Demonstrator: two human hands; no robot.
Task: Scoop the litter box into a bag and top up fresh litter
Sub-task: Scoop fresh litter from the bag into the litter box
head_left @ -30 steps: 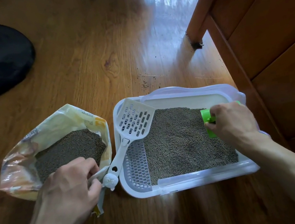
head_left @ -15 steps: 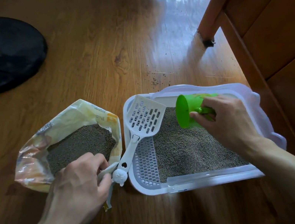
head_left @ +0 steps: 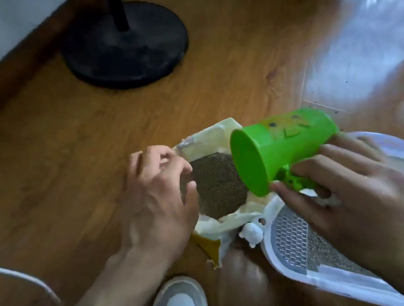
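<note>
Here the right hand [head_left: 347,198] holds a green cup [head_left: 283,150] by its handle, fingers curled round it, and the cup lies tipped on its side with its open mouth over the bag [head_left: 221,133] of grey litter [head_left: 217,185]. The left hand [head_left: 160,199] is at the bag's left edge with bent fingers, but its grip is too blurry to tell. The white litter box [head_left: 295,268] sits just right of the bag on the wooden floor [head_left: 61,149].

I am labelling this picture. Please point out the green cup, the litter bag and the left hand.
Green cup [head_left: 298,142]: head view, outer side wall.
Litter bag [head_left: 219,134]: head view, far rim.
Left hand [head_left: 157,197]: head view, back of hand.
</note>
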